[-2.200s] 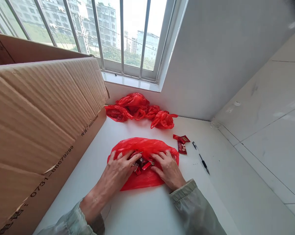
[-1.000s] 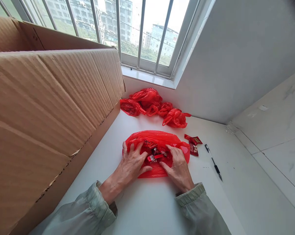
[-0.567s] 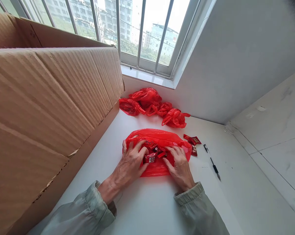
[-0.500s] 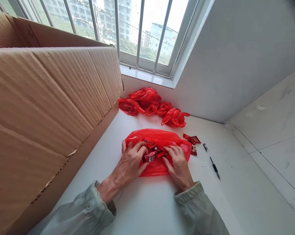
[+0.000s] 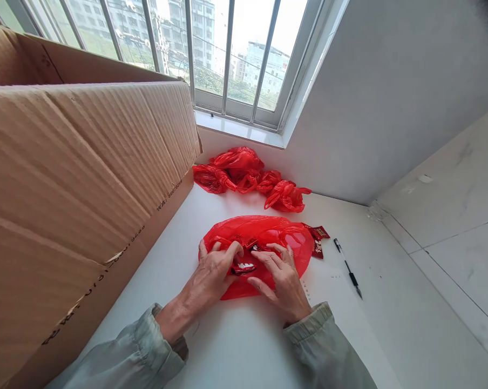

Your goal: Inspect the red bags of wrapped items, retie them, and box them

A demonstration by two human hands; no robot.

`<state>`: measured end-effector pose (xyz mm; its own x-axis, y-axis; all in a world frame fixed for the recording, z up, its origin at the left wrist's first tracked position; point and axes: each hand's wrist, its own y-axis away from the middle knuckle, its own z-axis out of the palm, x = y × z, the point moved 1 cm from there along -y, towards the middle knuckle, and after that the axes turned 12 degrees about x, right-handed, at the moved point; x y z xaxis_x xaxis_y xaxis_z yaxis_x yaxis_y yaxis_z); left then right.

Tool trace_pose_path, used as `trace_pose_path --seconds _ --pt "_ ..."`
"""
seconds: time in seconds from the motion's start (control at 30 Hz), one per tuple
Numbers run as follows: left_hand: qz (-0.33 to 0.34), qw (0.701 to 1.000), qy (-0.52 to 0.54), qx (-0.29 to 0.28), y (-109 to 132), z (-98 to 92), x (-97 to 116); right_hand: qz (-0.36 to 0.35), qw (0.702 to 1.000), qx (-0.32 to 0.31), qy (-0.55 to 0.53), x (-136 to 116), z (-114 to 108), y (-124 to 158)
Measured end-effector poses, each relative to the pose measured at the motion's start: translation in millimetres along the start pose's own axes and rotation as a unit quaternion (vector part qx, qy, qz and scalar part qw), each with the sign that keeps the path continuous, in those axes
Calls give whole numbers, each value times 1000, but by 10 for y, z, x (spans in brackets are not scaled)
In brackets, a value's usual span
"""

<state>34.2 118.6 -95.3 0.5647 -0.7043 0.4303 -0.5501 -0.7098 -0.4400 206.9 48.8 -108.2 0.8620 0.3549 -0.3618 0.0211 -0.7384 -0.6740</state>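
Note:
A red plastic bag (image 5: pixel 256 224) lies spread on the white table, its mouth open upward. Small dark red packets (image 5: pixel 244 268) show inside it between my hands. My left hand (image 5: pixel 211 273) is curled over the left side of the bag, thumb and fingers bent around the film. On the right, my right hand (image 5: pixel 282 278) rests in the bag's opening with its fingers bent and apart, the thumb stretched toward the packets. Whatever its fingertips touch is partly hidden. More red packets (image 5: pixel 317 248) lie just beyond the bag's right edge.
A large cardboard box (image 5: pixel 106 173) stands on the left. Several crumpled red bags (image 5: pixel 242 167) lie along the wall under the barred window (image 5: pixel 236 70). A black and clear pen (image 5: pixel 348 268) lies on the table (image 5: pixel 236 346) at the right.
My right hand has moved left across the bag's opening, its fingers spreading. The bag's film has shifted and covers more of the packets. The view has tilted slightly.

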Motion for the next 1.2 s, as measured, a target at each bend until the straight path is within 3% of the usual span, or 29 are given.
trace_pose_path --seconds 0.2,0.53,0.8,1.03,1.2 --pt "1 1000 19 18 1 7 10 18 998 -7 -60 40 72 24" --pt "-39 998 39 -21 -22 -44 -20 55 996 4 -63 27 97 31" --pt "39 999 8 -15 -33 -70 26 44 995 18 -91 13 39 -9" --pt "-11 999 39 -29 -66 -162 62 28 993 32 -110 17 34 -32" --pt "36 999 -8 28 -93 -218 10 31 995 6 -91 84 13 -13"
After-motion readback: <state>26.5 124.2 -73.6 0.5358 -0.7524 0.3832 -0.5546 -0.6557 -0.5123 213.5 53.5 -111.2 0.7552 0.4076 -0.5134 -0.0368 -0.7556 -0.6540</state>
